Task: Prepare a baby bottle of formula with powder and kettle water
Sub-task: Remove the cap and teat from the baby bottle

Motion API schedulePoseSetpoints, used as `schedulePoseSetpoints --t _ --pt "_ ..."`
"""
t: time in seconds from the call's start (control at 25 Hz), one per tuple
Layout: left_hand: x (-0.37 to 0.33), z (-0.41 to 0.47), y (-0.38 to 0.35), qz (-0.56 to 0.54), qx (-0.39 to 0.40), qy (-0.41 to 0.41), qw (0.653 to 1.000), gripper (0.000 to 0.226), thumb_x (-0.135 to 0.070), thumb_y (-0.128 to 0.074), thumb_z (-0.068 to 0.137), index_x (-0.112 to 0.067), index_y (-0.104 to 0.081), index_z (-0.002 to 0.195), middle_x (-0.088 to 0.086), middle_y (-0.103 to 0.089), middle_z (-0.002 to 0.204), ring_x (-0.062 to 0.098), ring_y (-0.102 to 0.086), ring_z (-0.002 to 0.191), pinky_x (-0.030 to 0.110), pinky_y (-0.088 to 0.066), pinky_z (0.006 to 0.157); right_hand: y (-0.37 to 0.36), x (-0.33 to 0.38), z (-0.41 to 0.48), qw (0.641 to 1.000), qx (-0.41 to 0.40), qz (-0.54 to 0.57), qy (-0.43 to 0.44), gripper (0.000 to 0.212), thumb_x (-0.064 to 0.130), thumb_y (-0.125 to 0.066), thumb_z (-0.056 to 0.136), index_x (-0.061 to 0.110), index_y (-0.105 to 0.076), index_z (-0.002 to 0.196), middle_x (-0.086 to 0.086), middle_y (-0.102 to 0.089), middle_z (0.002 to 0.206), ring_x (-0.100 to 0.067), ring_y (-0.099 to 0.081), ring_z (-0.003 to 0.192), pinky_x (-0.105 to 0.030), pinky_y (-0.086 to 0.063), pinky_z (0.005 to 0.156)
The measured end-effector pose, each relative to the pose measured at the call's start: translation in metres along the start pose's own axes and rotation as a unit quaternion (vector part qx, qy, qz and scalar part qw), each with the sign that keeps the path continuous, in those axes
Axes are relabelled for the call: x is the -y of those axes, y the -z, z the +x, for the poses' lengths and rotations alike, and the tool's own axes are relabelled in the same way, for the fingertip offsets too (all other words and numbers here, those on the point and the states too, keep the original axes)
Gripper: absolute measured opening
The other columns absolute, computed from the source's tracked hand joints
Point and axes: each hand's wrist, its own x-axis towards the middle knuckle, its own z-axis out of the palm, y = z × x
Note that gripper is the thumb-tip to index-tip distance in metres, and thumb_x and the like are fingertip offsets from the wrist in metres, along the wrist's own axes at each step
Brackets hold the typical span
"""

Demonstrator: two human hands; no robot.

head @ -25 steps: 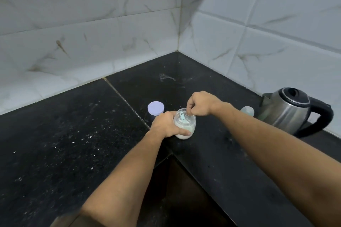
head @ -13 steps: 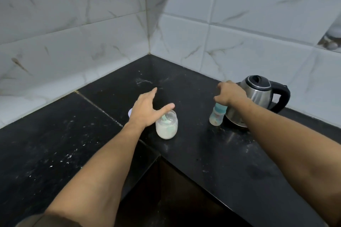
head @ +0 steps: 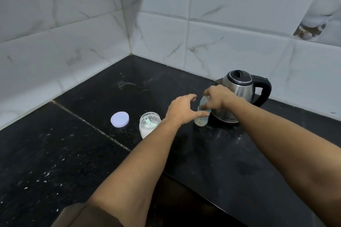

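The bottle (head: 201, 123) stands upright just left of the kettle (head: 238, 88). The right hand (head: 216, 97) reaches down from above, fingers curled round the bottle's top. The left hand (head: 181, 109), arm outstretched, has its fingers spread and its thumb straight against the bottle's side. The open jar (head: 149, 125) stands further left of the kettle.

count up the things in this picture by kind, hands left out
Steel electric kettle with black handle: 1
Clear baby bottle: 1
Clear jar of white powder: 1
Teal plastic scoop inside the jar: 1
Round lilac plastic lid: 1
Total: 5
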Motion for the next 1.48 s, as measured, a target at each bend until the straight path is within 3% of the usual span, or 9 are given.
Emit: schedulePoseSetpoints --t 0.2,0.28,0.44,0.6,1.0,1.16,1.28,1.36,1.48 --pt "0.0 -0.006 -0.014 -0.052 0.001 0.04 0.998 0.07 -0.07 -0.08 0.074 -0.026 -0.066 0.127 -0.008 -0.073 0.116 0.016 -0.068 0.109 0.033 -0.054 0.087 0.032 0.003 -0.029 0.993 -0.012 0.12 0.007 0.028 0.048 -0.081 0.08 0.022 -0.076 0.092 -0.005 -0.076 0.069 -0.017 -0.07 0.061 -0.032 -0.059 0.071" --pt "-0.002 -0.015 -0.015 -0.094 -0.013 0.032 0.995 0.06 -0.067 -0.08 0.077 -0.027 -0.069 0.12 -0.01 -0.073 0.104 0.014 -0.069 0.102 0.031 -0.053 0.084 0.041 0.004 -0.04 0.989 -0.014 0.15 0.006 0.027 0.047 -0.083 0.08 0.022 -0.075 0.087 -0.005 -0.077 0.073 -0.019 -0.073 0.06 -0.031 -0.06 0.072" --pt "-0.012 -0.032 -0.014 -0.153 -0.019 -0.001 0.988 0.06 -0.063 -0.078 0.083 -0.029 -0.067 0.131 -0.009 -0.075 0.113 0.013 -0.069 0.108 0.039 -0.056 0.097 0.047 0.008 -0.061 0.988 -0.019 0.155 0.003 0.03 0.049 -0.084 0.08 0.021 -0.074 0.087 -0.009 -0.08 0.081 -0.017 -0.073 0.06 -0.033 -0.061 0.073" --pt "-0.015 -0.044 -0.017 -0.154 -0.039 -0.003 0.987 0.056 -0.069 -0.076 0.081 -0.028 -0.07 0.118 -0.012 -0.076 0.102 0.01 -0.071 0.1 0.039 -0.057 0.094 0.048 0.016 -0.077 0.986 -0.016 0.165 0.005 0.031 0.05 -0.084 0.08 0.021 -0.076 0.088 -0.007 -0.08 0.078 -0.024 -0.079 0.071 -0.035 -0.064 0.077" --pt "-0.014 -0.063 -0.013 -0.166 -0.033 -0.009 0.986 0.056 -0.069 -0.069 0.087 -0.027 -0.068 0.123 -0.009 -0.076 0.104 0.01 -0.071 0.098 0.038 -0.059 0.092 0.045 0.026 -0.083 0.99 -0.007 0.138 0.007 0.041 0.058 -0.082 0.078 0.018 -0.079 0.089 -0.004 -0.08 0.073 -0.022 -0.078 0.069 -0.038 -0.066 0.08" --pt "-0.012 -0.059 -0.01 -0.157 -0.01 -0.018 0.987 0.05 -0.062 -0.07 0.09 -0.026 -0.068 0.124 -0.008 -0.075 0.106 0.011 -0.07 0.099 0.04 -0.058 0.094 0.052 0.025 -0.088 0.995 0.012 0.092 0.048 0.03 0.041 -0.082 0.085 0.019 -0.078 0.105 -0.006 -0.08 0.086 -0.025 -0.078 0.079 -0.037 -0.064 0.079" --pt "-0.001 -0.061 -0.017 -0.119 -0.006 -0.001 0.993 0.053 -0.067 -0.068 0.088 -0.028 -0.068 0.124 -0.01 -0.075 0.105 0.01 -0.069 0.099 0.041 -0.056 0.095 0.068 0.02 -0.09 0.991 -0.028 0.111 0.072 0.038 0.027 -0.082 0.087 0.025 -0.072 0.123 -0.001 -0.076 0.107 -0.024 -0.075 0.091 -0.036 -0.061 0.087" --pt "0.006 -0.064 -0.024 -0.114 -0.021 0.023 0.993 0.053 -0.068 -0.068 0.087 -0.029 -0.067 0.123 -0.011 -0.074 0.106 0.013 -0.068 0.101 0.042 -0.055 0.096 0.074 0.009 -0.09 0.987 -0.061 0.137 0.05 0.038 0.028 -0.081 0.087 0.025 -0.072 0.123 0.001 -0.075 0.108 -0.017 -0.071 0.085 -0.031 -0.059 0.08" --pt "0.008 -0.064 -0.03 -0.124 -0.028 0.03 0.991 0.05 -0.066 -0.069 0.087 -0.03 -0.064 0.121 -0.011 -0.072 0.108 0.016 -0.068 0.105 0.045 -0.054 0.096 0.043 -0.008 -0.093 0.994 -0.01 0.111 -0.019 0.038 0.021 -0.077 0.084 0.019 -0.069 0.121 -0.002 -0.073 0.103 -0.013 -0.068 0.07 -0.031 -0.061 0.065"
